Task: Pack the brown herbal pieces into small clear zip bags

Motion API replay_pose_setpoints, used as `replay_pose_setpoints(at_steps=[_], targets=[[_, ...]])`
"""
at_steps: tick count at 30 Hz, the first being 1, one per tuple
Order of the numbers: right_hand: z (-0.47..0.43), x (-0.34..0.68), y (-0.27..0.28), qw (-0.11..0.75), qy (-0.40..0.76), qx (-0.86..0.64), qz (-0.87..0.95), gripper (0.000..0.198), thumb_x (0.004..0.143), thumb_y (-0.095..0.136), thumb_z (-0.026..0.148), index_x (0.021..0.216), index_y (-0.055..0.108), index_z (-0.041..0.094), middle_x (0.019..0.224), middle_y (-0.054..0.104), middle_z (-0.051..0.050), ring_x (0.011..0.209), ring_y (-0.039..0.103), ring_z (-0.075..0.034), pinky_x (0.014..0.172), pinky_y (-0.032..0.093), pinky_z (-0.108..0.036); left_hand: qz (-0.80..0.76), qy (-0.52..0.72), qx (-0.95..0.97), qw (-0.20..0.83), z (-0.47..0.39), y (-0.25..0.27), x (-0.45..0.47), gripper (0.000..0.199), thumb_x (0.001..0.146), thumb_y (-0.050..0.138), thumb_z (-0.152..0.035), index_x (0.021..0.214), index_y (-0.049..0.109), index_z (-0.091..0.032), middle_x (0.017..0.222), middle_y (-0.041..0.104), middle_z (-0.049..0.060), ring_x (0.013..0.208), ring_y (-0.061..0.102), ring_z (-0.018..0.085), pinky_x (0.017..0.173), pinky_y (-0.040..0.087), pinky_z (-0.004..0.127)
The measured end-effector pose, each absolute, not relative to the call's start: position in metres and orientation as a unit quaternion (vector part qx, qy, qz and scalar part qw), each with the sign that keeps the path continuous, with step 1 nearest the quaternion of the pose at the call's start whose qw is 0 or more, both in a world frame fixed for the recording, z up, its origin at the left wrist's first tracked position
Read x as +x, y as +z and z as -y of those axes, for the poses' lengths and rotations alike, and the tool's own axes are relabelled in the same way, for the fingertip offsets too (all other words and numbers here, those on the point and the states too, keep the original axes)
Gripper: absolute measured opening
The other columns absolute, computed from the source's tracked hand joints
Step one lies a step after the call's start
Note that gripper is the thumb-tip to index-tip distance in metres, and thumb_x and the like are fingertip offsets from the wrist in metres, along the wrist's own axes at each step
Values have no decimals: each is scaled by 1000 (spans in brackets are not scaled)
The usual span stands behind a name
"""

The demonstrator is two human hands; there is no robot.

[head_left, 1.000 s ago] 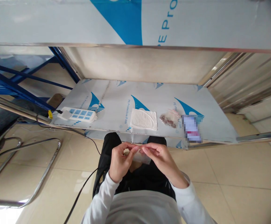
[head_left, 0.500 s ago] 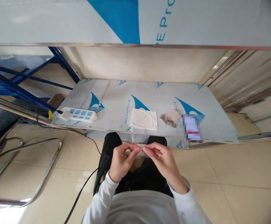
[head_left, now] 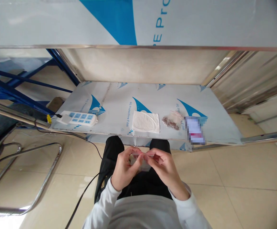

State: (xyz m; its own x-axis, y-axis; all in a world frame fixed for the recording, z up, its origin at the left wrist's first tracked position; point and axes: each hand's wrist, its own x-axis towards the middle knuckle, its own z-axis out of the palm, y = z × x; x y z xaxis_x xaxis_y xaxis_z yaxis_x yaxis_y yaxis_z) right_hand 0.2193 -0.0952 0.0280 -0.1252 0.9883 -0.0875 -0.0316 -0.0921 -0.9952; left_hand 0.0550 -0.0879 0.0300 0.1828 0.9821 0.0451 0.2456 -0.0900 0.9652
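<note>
Above my lap, a small clear plastic zip bag (head_left: 145, 167) with a reddish line along its top edge is stretched between my hands. The left part of that edge is pinched in my left hand (head_left: 126, 167), thumb against fingers. My right hand (head_left: 164, 165) pinches it a little further right, the thumbs close together. The bag's body hangs below the fingers; whether anything is inside cannot be made out. Beyond my hands, on the shelf, lie a folded white cloth or tissue (head_left: 146, 122) and another clear bag (head_left: 172, 121) holding small brown pieces.
A film-covered metal shelf (head_left: 114, 101) spans the front, with an upper shelf (head_left: 57, 25) above it. On it are a white power strip (head_left: 78, 118) at left and a phone (head_left: 195, 130) at right. A chair frame (head_left: 54, 171) and black cable (head_left: 83, 197) are at left.
My hands have dropped slightly, and the bag has tipped so that more of its top edge and body shows. Both hands keep their pinch on it.
</note>
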Motion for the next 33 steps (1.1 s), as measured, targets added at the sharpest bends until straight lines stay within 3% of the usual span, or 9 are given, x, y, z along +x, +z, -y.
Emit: replay_pose_setpoints(at_steps=[10,13,19,25,33], targets=[[97,227,26,415,525,-504,547,16,82,69,33,82,73,18,80,73,-6,74,67,-17,69,52,-26,-491,390,608,486,86,26,51,17,81,69,-30,88,70,-15,85,73,8,78,68,18,73,53,26],[100,226,23,429,558,-494,511,16,81,70,33,85,71,18,84,73,-6,79,68,-18,72,53,-26,-480,405,598,498,86,25,52,14,81,70,-29,79,72,-16,78,74,7,74,69,18,69,53,25],[105,217,26,434,649,-443,441,23,86,65,38,95,66,18,92,72,-8,89,68,-20,82,53,-30,-503,423,600,456,87,27,57,15,83,66,-29,82,71,-15,77,73,7,70,68,17,67,52,24],[105,214,22,457,560,-509,468,26,89,59,41,80,64,17,77,70,-6,74,67,-19,69,53,-27,-509,418,636,401,90,38,60,13,83,67,-27,78,72,-16,74,73,6,68,67,16,65,51,23],[107,223,30,419,391,-560,598,29,92,54,36,69,58,20,64,63,-3,63,61,-16,61,45,-25,-491,447,514,543,96,21,59,18,79,71,-33,80,75,-16,77,76,8,69,70,19,65,55,26]])
